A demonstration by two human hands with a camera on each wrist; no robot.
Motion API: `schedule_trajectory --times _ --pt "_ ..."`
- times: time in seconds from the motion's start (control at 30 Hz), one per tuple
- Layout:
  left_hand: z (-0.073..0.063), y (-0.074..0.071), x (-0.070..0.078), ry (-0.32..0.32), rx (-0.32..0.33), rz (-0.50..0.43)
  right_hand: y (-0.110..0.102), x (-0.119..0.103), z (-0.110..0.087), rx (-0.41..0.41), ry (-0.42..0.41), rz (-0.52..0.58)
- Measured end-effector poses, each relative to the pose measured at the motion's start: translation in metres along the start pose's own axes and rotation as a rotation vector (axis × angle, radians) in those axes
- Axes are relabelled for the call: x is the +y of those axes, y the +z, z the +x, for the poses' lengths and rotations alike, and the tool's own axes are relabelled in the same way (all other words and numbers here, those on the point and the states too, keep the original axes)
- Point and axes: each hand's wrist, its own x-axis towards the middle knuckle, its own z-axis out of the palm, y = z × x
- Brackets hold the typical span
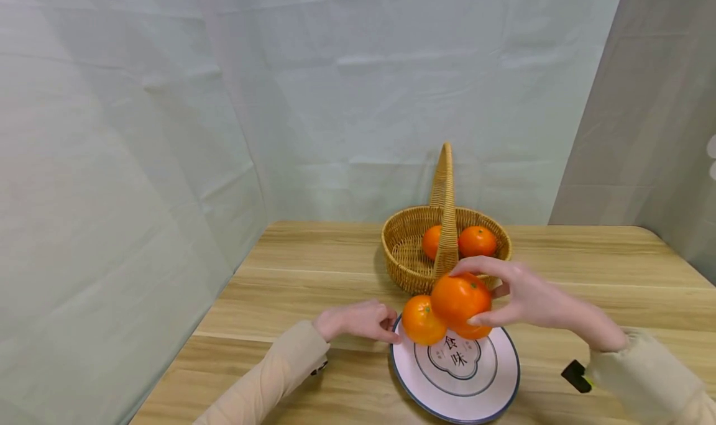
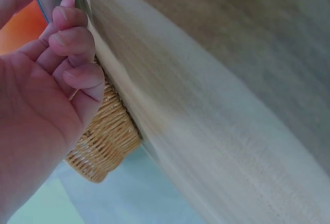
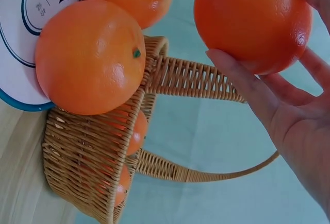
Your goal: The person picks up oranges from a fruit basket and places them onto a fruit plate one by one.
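Note:
My right hand (image 1: 526,294) grips an orange (image 1: 460,296) between thumb and fingers, holding it raised over the plate. Two more oranges rest on the white, blue-rimmed plate (image 1: 475,394): the left orange (image 1: 423,321) shows well in the head view. Most of the other is hidden there behind the held fruit, but that orange (image 3: 92,56) is plain in the right wrist view. At the plate's left rim, my left hand (image 1: 363,320) pinches the edge, thumb over it and fingers curled beside it, as the left wrist view (image 2: 49,80) shows.
Just behind the plate stands a wicker basket (image 1: 405,276) with a tall arched handle (image 1: 445,189). Inside it lie an orange (image 1: 477,241) and another orange (image 1: 431,242) partly behind the handle. Pale cloth (image 1: 358,102) hangs behind the wooden table (image 1: 313,257).

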Motion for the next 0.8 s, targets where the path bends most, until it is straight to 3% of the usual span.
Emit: schedule_trajectory --times 0.4,0.8 --pt "-0.001 0.000 0.001 0.007 -0.003 -0.006 0.014 0.003 0.001 -0.117 -0.072 0.085" --pt "0.000 -0.001 -0.001 0.003 -0.008 -0.009 0.023 0.000 0.000 -0.182 -0.031 0.101"
